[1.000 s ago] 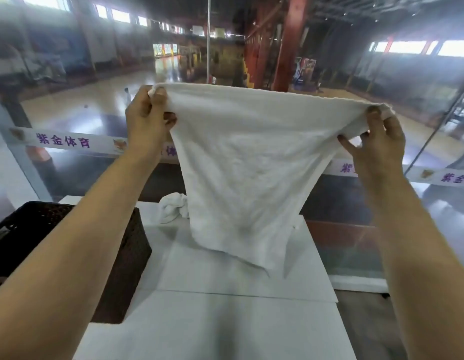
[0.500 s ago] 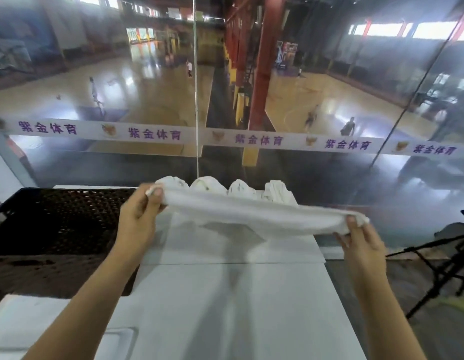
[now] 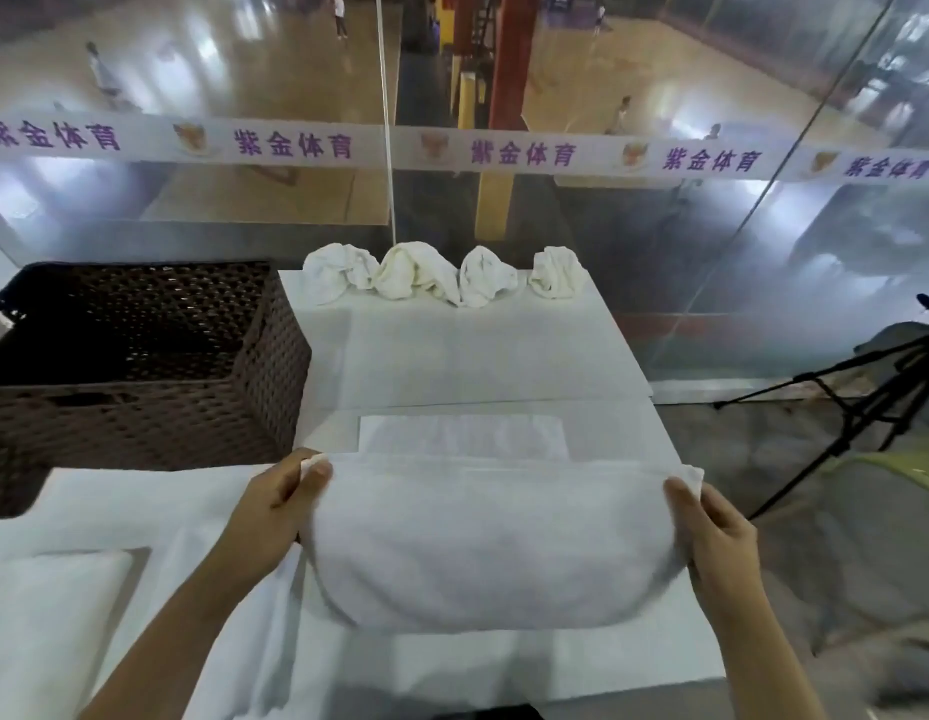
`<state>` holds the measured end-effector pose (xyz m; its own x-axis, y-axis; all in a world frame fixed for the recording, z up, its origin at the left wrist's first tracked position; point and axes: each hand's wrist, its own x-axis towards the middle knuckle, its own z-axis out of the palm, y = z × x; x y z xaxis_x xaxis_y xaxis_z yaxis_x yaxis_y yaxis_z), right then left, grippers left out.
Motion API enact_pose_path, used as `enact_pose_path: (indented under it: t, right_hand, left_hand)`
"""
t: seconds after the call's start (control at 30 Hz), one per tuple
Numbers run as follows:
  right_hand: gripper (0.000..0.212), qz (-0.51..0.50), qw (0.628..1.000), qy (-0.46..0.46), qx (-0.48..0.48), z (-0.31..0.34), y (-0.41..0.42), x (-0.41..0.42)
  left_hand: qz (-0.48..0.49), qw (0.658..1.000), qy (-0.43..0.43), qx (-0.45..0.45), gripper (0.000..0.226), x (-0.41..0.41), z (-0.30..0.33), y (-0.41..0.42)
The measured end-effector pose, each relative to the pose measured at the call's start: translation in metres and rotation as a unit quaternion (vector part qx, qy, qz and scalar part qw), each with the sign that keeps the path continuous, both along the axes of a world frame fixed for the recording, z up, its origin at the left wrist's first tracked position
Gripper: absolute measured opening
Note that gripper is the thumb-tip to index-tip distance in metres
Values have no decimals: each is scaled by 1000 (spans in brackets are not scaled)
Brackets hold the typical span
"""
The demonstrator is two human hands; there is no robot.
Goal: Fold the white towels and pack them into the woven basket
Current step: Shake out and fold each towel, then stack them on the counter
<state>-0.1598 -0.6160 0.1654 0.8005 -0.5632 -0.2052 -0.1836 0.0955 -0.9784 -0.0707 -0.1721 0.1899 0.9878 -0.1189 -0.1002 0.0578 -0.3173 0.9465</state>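
White towel (image 3: 483, 543) is held stretched over the near part of the white table (image 3: 493, 356), directly in front of the person. Its upper edge runs straight between the two hands; the body of the cloth sags toward the person in a rounded curve.

Left hand (image 3: 275, 506): thumb and fingers pinch the towel's upper left corner, with a small tip of cloth showing above the thumb. Right hand (image 3: 712, 522): thumb and fingers pinch the upper right corner in the same way.

Woven basket (image 3: 265, 356): dark brown, rectangular, standing on the left side of the table, just beside the left hand's end of the towel but apart from it. Its interior looks dark; contents cannot be made out.

Four crumpled towels (image 3: 415, 272) lie in a row along the far edge of the table, against the glass wall (image 3: 712, 252). A banner strip (image 3: 504, 153) with purple characters crosses the glass. More white cloth (image 3: 57, 589) covers the surface at the near left. A black tripod (image 3: 841, 402) stands on the floor to the right of the table.
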Motion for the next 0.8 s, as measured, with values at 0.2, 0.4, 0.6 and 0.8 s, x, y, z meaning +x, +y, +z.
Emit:
enact_pose_path:
  t: [0.2,0.4,0.6,0.8]
  right_hand:
    - [57,-7,997,70,-10,-32,11,-12]
    - [47,-4,993,115,-12,-46,17,12]
    - [57,0,985,172,-10,-62,13,68]
    - [39,-3,977,214,3,-96,-3,115]
  left_hand:
    - [44,996,82,-5,38,-11,-48,3]
    - [102,985,136,12,40,-1,-82,-11]
    - [106,982,145,56,33,41,-105,-19]
    - [152,972,146,100,33,83,-127,-24]
